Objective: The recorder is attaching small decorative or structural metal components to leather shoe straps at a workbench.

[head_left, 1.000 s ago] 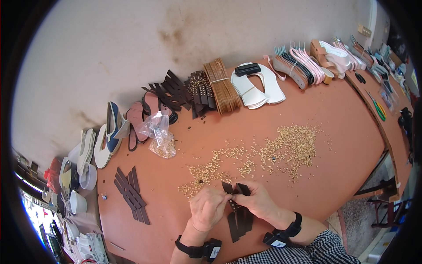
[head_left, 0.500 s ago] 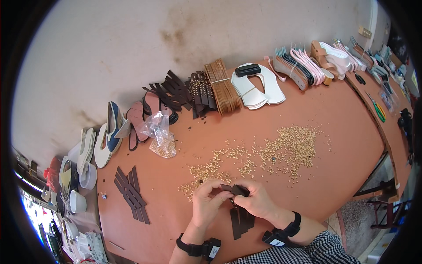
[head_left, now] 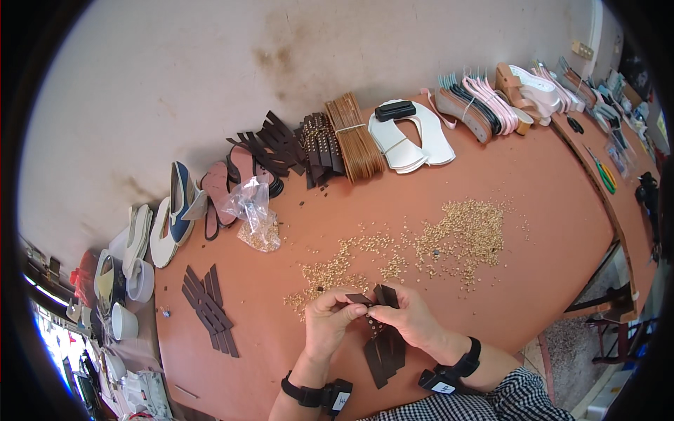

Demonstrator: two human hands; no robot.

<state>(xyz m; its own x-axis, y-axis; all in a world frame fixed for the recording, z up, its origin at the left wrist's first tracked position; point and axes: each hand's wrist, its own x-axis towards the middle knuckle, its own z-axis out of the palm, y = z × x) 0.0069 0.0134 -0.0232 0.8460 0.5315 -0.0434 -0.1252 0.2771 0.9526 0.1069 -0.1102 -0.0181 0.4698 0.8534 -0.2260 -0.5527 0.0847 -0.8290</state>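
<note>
Two hands are gripping one dark strap piece (head_left: 386, 355) at the near middle of the bench (head_left: 554, 182), on the near side of the scattered gold studs (head_left: 467, 235). The left hand (head_left: 330, 324) is pinching its far left end between thumb and fingers, while the right hand (head_left: 414, 319) is grasping its far right end, the thumb lying close to the studded middle. Neither hand is released; whether a loose stud is sitting between the fingertips, I cannot tell, since the thumbs are covering that spot. The near strips are pointing toward the person and spreading slightly apart. Judging by this hold, good handling is calling for a firm right grip close beside the studded middle, so that the strips are lying flat and not sliding over each other, with the left fingers doing the finer work. Steady, straight thumb pressure would probably be serving better than a sideways twist, which could be creasing the strap or tilting a stud. At the left, well apart from the hands, a second dark strap piece (head_left: 209, 312) is lying flat on the bench.
</note>
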